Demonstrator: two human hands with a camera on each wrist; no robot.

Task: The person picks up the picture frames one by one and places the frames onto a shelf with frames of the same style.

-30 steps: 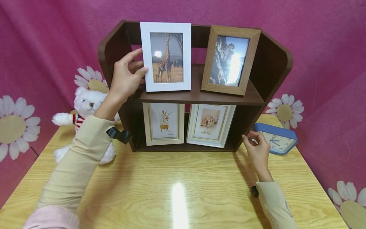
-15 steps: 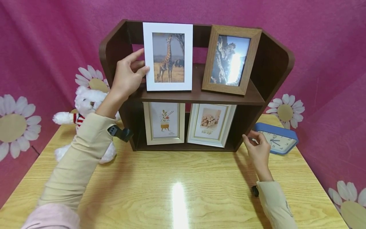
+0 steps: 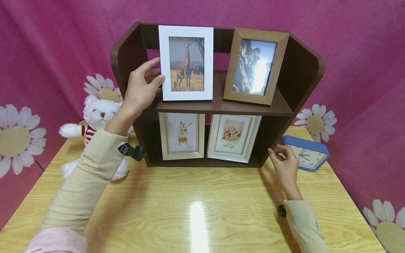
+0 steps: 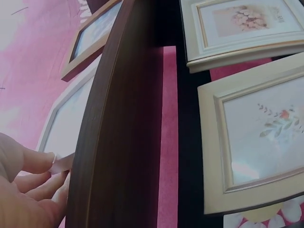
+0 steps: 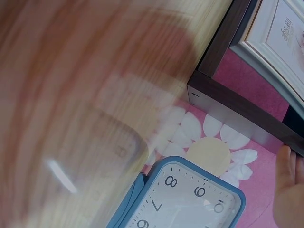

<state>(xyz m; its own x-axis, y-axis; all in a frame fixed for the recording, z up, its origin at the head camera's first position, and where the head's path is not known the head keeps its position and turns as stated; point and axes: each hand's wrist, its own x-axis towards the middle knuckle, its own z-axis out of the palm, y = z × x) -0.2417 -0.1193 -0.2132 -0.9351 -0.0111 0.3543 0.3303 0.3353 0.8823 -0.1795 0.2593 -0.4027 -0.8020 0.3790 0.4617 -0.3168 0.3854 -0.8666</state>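
Note:
My left hand (image 3: 140, 86) pinches the left edge of a white picture frame (image 3: 207, 63) with a giraffe photo, thumb in front and fingers behind. This frame stands on the upper level of a dark brown shelf (image 3: 218, 109). In the left wrist view, my thumb meets the frame's (image 4: 49, 128) lower corner beside the shelf board (image 4: 111, 142). My right hand (image 3: 288, 167) is beside the shelf's lower right side, fingertips at the side panel and nothing held. The right wrist view shows those fingers (image 5: 287, 185) right at the shelf's edge (image 5: 237, 102).
A brown wooden frame (image 3: 230, 66) stands upper right; a cream frame (image 3: 162, 137) and a whitish one (image 3: 212, 137) fill the lower level. A blue alarm clock (image 3: 308, 154) lies right of the shelf on the wooden table (image 3: 167, 207). A white teddy bear (image 3: 98, 112) sits left.
The giraffe frame and my left hand have shifted slightly right; my left index finger has since slid a little down the frame's edge. My right hand stays where it was.

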